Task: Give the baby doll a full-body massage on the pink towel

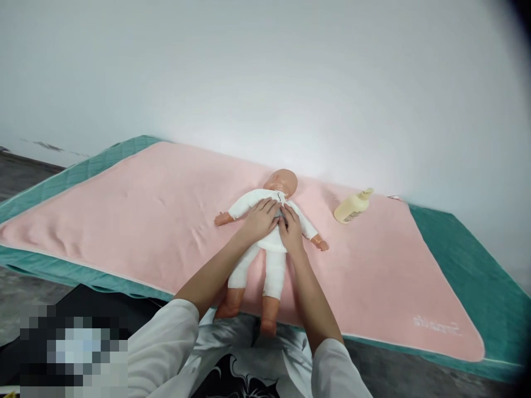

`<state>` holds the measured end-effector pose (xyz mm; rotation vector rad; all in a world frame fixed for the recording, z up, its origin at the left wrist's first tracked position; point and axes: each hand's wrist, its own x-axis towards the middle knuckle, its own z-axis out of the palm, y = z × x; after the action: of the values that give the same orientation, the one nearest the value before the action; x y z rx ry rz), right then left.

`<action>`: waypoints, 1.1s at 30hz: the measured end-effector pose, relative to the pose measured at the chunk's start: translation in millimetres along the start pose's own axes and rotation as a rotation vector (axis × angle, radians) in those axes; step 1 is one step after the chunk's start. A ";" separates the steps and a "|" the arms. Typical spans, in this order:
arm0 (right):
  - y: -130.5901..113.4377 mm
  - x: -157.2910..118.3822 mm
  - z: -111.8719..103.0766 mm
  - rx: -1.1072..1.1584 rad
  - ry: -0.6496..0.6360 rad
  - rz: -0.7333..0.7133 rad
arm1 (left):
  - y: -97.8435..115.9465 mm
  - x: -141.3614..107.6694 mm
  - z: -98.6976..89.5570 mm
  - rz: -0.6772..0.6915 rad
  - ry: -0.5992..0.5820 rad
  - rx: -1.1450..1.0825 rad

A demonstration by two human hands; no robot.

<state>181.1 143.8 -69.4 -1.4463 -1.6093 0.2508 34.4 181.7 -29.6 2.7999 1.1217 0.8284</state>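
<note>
A baby doll (274, 239) with a white cloth body lies on its back on a pink mat, head away from me and legs toward me. On the left of its chest rests my left hand (262, 216), fingers stretched out flat. My right hand (291, 225) lies on the other side of the chest, its fingers also extended. Between the fingertips a small greyish patch shows on the doll's front. The doll's arms spread out to both sides, and its feet hang at the near edge.
The pink mat (124, 210) covers a green quilted bed cover (468, 260). To the doll's right a pale yellow pump bottle (352, 208) lies tilted on its side. A white wall (265, 83) rises behind the bed. A dark surface, partly blurred out, is at lower left.
</note>
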 end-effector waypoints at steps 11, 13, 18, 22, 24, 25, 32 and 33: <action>2.0 -2.3 3.7 -0.046 -0.050 -0.017 | -0.3 -5.8 10.1 -0.069 -0.051 -0.010; 1.8 -2.2 4.1 -0.049 -0.055 -0.013 | -1.7 -6.0 11.4 -0.065 -0.055 -0.020; 1.4 -2.2 4.0 -0.030 -0.051 -0.003 | -4.2 -6.7 15.6 -0.058 -0.069 -0.024; 2.0 -1.7 3.8 0.008 0.005 -0.018 | -4.3 -5.6 14.6 -0.041 -0.052 -0.019; 2.3 0.1 3.7 0.026 0.032 -0.011 | -4.5 -3.7 11.6 -0.030 -0.050 -0.009; 2.4 1.6 3.7 0.033 0.037 -0.004 | -4.8 -2.3 9.8 -0.025 -0.053 -0.001; 1.9 12.9 3.6 0.041 -0.050 0.021 | -9.5 8.3 4.2 -0.042 -0.114 0.075; 2.0 13.5 3.8 0.041 -0.057 0.023 | -10.2 9.1 4.8 -0.042 -0.130 0.075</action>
<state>181.4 157.7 -66.3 -1.4379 -1.6245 0.3388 35.7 195.9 -31.6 2.8309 1.2111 0.6037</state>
